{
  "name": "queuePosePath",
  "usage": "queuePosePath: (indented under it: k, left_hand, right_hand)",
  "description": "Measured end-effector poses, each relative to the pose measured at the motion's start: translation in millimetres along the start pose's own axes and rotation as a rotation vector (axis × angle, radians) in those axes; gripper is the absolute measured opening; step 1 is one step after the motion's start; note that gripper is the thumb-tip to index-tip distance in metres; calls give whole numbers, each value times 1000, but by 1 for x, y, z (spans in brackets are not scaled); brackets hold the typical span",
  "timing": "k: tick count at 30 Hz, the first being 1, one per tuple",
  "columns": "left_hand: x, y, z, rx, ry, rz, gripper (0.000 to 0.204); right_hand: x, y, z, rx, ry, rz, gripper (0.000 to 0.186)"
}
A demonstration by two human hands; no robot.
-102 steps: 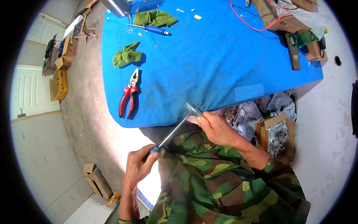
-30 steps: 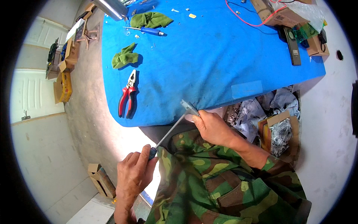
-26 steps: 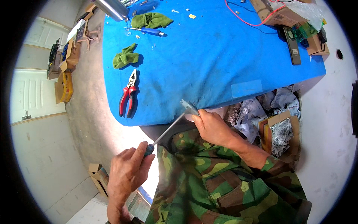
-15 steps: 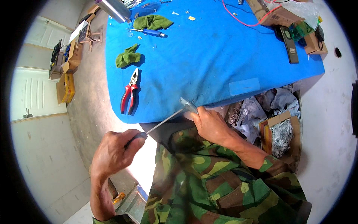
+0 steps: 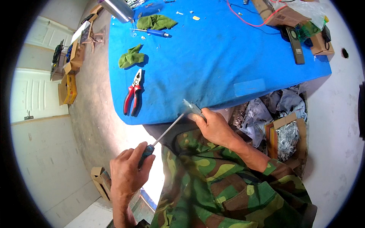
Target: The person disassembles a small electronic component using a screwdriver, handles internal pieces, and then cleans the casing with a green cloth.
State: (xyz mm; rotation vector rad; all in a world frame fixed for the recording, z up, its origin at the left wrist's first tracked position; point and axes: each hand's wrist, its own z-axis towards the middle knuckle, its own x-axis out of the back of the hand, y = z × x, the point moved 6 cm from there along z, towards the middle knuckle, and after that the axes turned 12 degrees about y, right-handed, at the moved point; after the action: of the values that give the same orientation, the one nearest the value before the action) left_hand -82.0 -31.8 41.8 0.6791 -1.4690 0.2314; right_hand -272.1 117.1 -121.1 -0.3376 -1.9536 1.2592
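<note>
My left hand (image 5: 131,169), low at the left, is closed on the dark teal handle of a screwdriver (image 5: 167,130), whose long metal shaft angles up to the right. My right hand (image 5: 213,127) grips a small grey metal piece (image 5: 193,107) at the front edge of the blue-covered table (image 5: 190,64), with the screwdriver's tip against that piece. Combination pliers (image 5: 133,93) with red and black grips lie left of my hands. Above them are a crumpled green cloth (image 5: 131,59), another green cloth (image 5: 156,21) and a blue-handled tool (image 5: 157,33).
A steel cylinder (image 5: 116,10) is at the back left. Cardboard (image 5: 285,15), clear plastic and a dark bar (image 5: 296,49) lie at the back right, with a red cable (image 5: 247,22). Below the table's right edge are bags (image 5: 253,117) and an open box (image 5: 287,140). More boxes (image 5: 70,87) stand along the left.
My left hand swung left and up around half a second ago and is now back down and rightward, still on the screwdriver. My right hand and the metal piece have shifted slightly upward.
</note>
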Motion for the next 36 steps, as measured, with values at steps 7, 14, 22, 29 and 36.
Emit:
queuePosePath:
  k: [7, 14, 22, 29, 36]
  left_hand:
    - [-11, -3, -12, -8, 56, -37, 37]
    - [-13, 3, -12, -46, 90, 7, 40]
    - [-15, 5, -11, -16, 28, -9, 36]
    - [-15, 4, -7, 176, -109, -171, 37]
    - [-23, -7, 3, 95, -119, -333, 42]
  right_hand:
    - [-1, 0, 2, -49, -11, 72, 39]
    - [-3, 2, 4, -34, -10, 99, 40]
    - [-2, -1, 4, -32, -7, 82, 39]
    - [-5, -3, 2, 36, -13, -33, 36]
    - [-4, -6, 3, 45, -14, -44, 37]
